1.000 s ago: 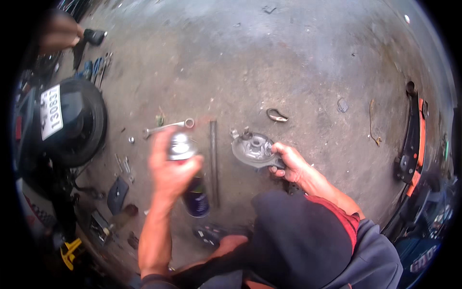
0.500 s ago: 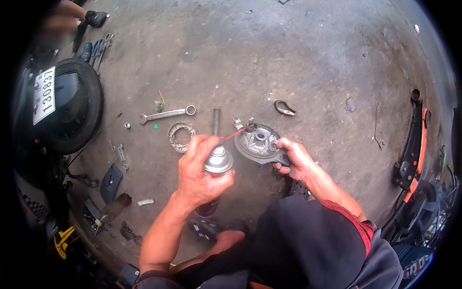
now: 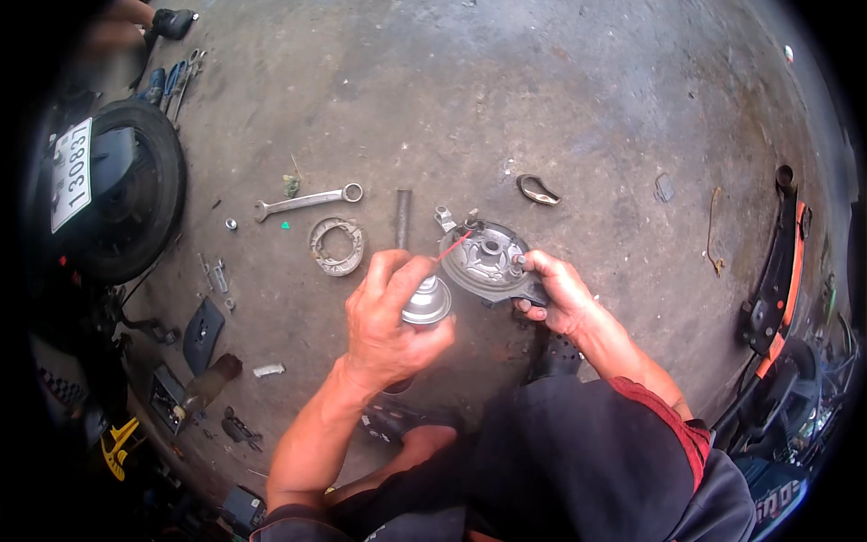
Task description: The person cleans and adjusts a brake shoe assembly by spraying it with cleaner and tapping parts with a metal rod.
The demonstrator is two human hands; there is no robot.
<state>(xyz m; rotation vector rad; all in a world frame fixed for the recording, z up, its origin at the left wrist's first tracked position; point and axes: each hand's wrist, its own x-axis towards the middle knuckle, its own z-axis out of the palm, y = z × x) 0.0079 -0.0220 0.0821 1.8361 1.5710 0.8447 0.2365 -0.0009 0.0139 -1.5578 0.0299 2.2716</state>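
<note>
Brake plate of round grey cast metal (image 3: 488,262) is above the concrete floor (image 3: 614,117), its ribbed inner side facing up. The right hand (image 3: 560,294) is clamped on its right edge, with thumb on top and fingers underneath. The left hand (image 3: 388,312) is wrapped around a spray can with a silver domed top (image 3: 426,304), forefinger at the nozzle.

One second ago this can was well to the left of the plate; now it is near it, and a thin red straw (image 3: 454,245) reaches over the plate's upper left part. So, in my judgement, the nozzle is now directed at the plate. I cannot see any spray.

Farther left, a ring of pale metal brake shoes (image 3: 339,266) is no longer covered by the hand; beyond it lies a silver combination wrench (image 3: 307,202).

About containers: the can is closed, its content hidden. A brownish plastic bottle (image 3: 206,387) lies at lower left; I cannot tell what it holds.
</note>
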